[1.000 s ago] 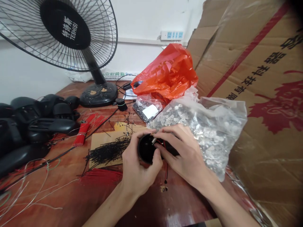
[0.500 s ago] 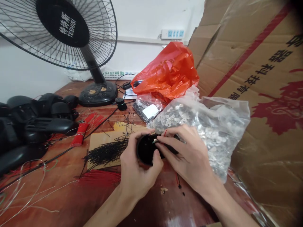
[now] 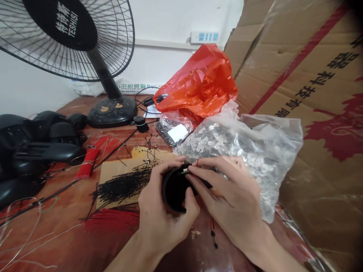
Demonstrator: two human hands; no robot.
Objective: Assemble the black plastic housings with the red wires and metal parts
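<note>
My left hand (image 3: 167,204) is wrapped around a black plastic housing (image 3: 173,190), its round hollow end facing me and the thumb at the rim. At the upper part of the opening, my right hand (image 3: 227,189) pinches a small circuit board (image 3: 185,171) with a white connector, held against the inner wall. A red wire shows by the right fingertips. Below that hand hang thin wires (image 3: 212,228) with small black ends. The far end of the housing is hidden behind my right fingers.
Black wires (image 3: 121,187) lie on cardboard, with red wires (image 3: 112,221) in front. Black housings (image 3: 51,139) are piled at left near a fan (image 3: 109,109). Behind my hands stand a clear bag of metal pieces (image 3: 238,147) and an orange bag (image 3: 201,83). A large carton (image 3: 283,56) borders the right.
The round opening of the housing has tilted more toward me. My right fingers have pushed the small board closer to its upper inner wall. The whole view has shifted slightly.
</note>
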